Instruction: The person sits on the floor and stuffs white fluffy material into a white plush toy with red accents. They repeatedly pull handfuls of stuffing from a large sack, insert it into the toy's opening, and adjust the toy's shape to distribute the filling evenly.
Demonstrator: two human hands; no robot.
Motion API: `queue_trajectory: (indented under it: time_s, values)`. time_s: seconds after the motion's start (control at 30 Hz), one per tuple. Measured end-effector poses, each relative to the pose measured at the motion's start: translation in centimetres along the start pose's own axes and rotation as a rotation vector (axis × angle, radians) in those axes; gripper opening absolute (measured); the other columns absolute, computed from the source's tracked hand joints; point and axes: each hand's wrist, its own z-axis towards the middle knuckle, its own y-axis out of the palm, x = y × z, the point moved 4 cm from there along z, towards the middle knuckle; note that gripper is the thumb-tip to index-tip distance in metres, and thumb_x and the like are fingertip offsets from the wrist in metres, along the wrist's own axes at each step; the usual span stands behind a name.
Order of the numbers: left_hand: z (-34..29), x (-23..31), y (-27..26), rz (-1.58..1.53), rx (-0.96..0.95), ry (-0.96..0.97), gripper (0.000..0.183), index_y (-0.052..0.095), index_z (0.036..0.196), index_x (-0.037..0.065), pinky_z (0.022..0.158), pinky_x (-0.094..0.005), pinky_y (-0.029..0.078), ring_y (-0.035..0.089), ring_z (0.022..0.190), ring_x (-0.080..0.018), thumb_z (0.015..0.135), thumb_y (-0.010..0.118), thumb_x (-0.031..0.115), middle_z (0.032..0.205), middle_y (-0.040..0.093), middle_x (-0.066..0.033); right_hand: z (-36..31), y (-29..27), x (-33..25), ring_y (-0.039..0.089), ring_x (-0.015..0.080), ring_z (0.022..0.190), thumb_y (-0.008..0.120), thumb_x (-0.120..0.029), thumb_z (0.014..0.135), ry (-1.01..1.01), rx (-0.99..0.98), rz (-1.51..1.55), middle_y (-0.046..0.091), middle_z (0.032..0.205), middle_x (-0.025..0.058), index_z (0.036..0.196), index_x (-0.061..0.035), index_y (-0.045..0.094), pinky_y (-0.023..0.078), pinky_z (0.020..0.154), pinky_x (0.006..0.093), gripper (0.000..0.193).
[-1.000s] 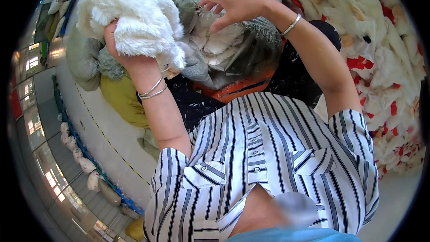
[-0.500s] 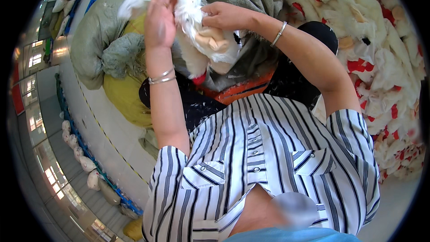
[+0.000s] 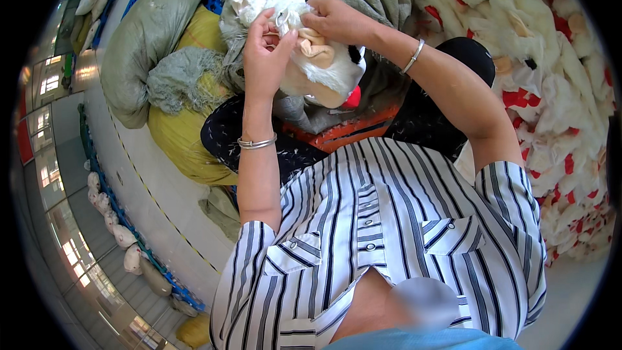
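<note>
A limp white plush toy skin (image 3: 315,76) with beige, black and red patches hangs between my two hands, above my lap. At its upper left, my left hand (image 3: 267,54) pinches the white fur, thumb against bent fingers. My right hand (image 3: 338,21) grips the upper right edge of the same piece, its fingertips curled into the fur and partly hidden. A bunched beige fabric part (image 3: 313,50) sticks out just below my fingers.
Grey-green sacks (image 3: 152,39) and a yellow sack (image 3: 184,142) lie to the left. At the right rises a large heap of white plush pieces (image 3: 547,84) with red parts. An orange surface (image 3: 337,128) shows between my knees.
My left hand has come down and right, from a blurred, raised position to a pinch on the plush skin. The plush is bunched closer between both hands; the right hand has shifted slightly.
</note>
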Motion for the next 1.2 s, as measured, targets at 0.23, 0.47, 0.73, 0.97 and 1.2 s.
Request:
queue_trajectory:
  time_s: [0.23,0.47,0.73,0.97,1.2]
  values:
    - [0.8,-0.4,-2.7,-0.385,-0.115,-0.217,0.023,0.060,0.082,0.006,0.055,-0.0186,0.030,0.037,0.058,-0.0016,0.098,0.058,0.023,0.068,0.047,0.0079,-0.6,0.7,-0.4,0.062,0.0321,0.076,0.058,-0.034,0.090,-0.076,-0.113,-0.117,0.066,0.082,0.0217,0.094,0.0030,0.062,0.048,0.072,0.0412,0.037]
    - [1.6,2.1,-6.8,-0.865,-0.051,-0.292,0.023,0.053,0.080,0.009,0.055,-0.0214,0.031,0.035,0.053,-0.0055,0.097,0.055,0.025,0.064,0.041,0.0041,-0.3,0.7,-1.9,0.060,0.0378,0.073,0.058,-0.039,0.094,-0.267,-0.065,-0.348,0.063,0.077,0.0221,0.085,0.0024,0.061,0.047,0.071,0.0439,0.043]
    - [-1.5,1.8,-0.7,0.049,-0.192,0.017,0.052,0.047,0.135,0.001,0.077,-0.0221,0.048,0.059,0.089,-0.0088,0.089,0.068,0.013,0.106,0.065,-0.0055,-0.2,-0.6,2.1,0.061,0.0203,0.074,0.057,-0.033,0.093,0.276,0.014,0.153,0.067,0.084,0.0128,0.099,0.0032,0.067,0.049,0.073,0.0361,0.038]
    - [-1.5,-1.4,-0.5,0.058,-0.138,-0.123,0.021,0.067,0.108,0.000,0.069,-0.0206,0.047,0.055,0.076,-0.0042,0.089,0.066,0.009,0.088,0.065,0.0015,-0.4,0.2,1.8,0.062,0.0203,0.074,0.057,-0.031,0.092,0.204,-0.083,0.121,0.067,0.081,0.0151,0.101,0.0040,0.065,0.050,0.071,0.0341,0.037]
    - [0.1,1.8,-2.7,-0.270,0.044,0.030,0.016,0.067,0.104,-0.002,0.070,-0.0202,0.050,0.061,0.079,-0.0058,0.095,0.062,0.009,0.093,0.067,-0.0010,-0.3,0.3,0.6,0.064,0.0251,0.097,0.064,-0.033,0.086,-0.120,-0.134,-0.229,0.066,0.099,0.0177,0.118,0.0025,0.058,0.050,0.084,0.0339,0.048]
